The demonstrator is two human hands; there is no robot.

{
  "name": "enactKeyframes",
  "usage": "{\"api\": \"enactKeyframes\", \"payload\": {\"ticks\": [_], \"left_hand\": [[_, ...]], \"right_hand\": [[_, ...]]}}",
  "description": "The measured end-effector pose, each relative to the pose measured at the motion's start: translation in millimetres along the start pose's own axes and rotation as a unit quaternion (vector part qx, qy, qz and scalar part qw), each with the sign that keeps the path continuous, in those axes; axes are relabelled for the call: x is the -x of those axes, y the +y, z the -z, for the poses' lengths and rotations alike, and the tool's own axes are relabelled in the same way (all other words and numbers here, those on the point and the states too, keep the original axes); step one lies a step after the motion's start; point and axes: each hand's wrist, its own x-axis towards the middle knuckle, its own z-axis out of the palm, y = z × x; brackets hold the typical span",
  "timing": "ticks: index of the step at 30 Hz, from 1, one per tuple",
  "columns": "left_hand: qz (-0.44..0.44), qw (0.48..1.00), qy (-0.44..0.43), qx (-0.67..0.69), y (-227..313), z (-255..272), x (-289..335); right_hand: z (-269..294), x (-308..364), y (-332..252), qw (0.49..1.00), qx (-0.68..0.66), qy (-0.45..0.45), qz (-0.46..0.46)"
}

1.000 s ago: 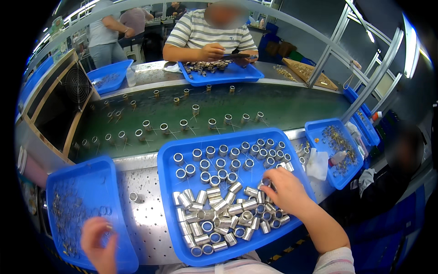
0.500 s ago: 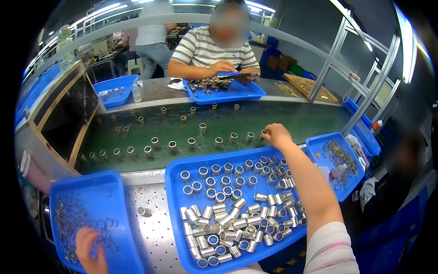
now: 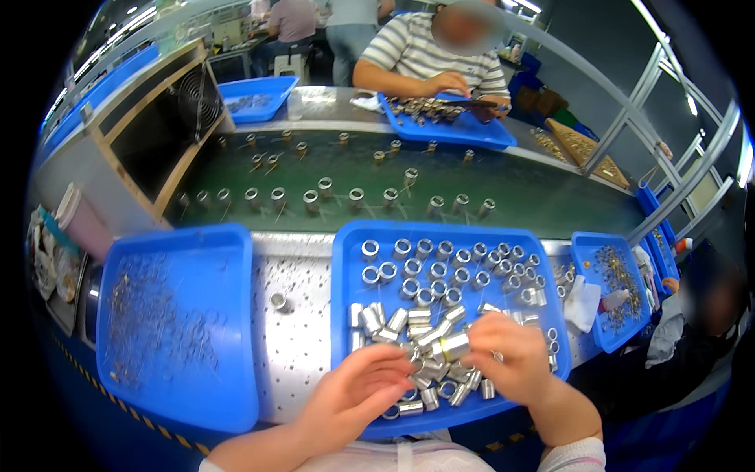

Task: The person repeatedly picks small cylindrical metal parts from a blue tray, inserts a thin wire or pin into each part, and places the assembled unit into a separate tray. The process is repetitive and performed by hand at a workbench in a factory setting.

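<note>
Over the middle blue tray [image 3: 340, 315], my right hand [image 3: 511, 358] pinches a short shiny metal sleeve [image 3: 451, 347] with a yellowish band at its left end. My left hand [image 3: 358, 393] is close beside that end, thumb and fingertips drawn together. Whatever those fingertips hold is too small to make out. Below both hands the tray holds many metal sleeves [image 3: 370, 250], upright toward the far side and lying in a heap nearer me. Clear thin rings with wire-like tails [image 3: 185, 330] are spread in the left blue tray [image 3: 244, 315].
Beyond the trays runs a green conveyor belt [image 3: 503, 224] carrying upright sleeves with thin tails. One sleeve [image 3: 278, 301] stands on the metal table [image 3: 287, 377]. A right blue tray [image 3: 609, 338] holds small parts. Across the belt a person [image 3: 425, 63] works over another tray.
My right hand has come back from the belt and now grips a sleeve. My left hand has left the left tray and joined it over the middle tray. The view has shifted.
</note>
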Motion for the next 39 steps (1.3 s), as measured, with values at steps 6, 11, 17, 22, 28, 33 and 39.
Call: {"api": "enactKeyframes", "payload": {"ticks": [6,11,17,22,28,33,39], "left_hand": [[0.029,0.999,-0.027,0.014,-15,-10,-4],[-0.185,0.965,0.026,-0.184,-21,-9,2],[-0.263,0.919,0.014,-0.293,-23,-3,-3],[-0.042,0.999,-0.02,-0.022,-16,-4,-2],[-0.024,0.998,-0.051,-0.018,-20,2,-3],[-0.046,0.995,-0.078,-0.044,-20,4,-5],[-0.046,0.994,-0.087,-0.053,-23,5,-7]], "right_hand": [[-24,32,-18,0.998,0.001,0.055,0.041],[-34,40,-20,0.995,-0.088,0.045,-0.024],[-46,47,-15,0.982,-0.154,0.084,-0.069],[-50,46,-15,0.987,-0.121,0.099,-0.035],[-51,46,-15,0.994,-0.054,0.097,0.012],[-54,47,-13,0.993,-0.054,0.096,0.036],[-65,54,-17,0.989,-0.084,0.123,0.002]]}}
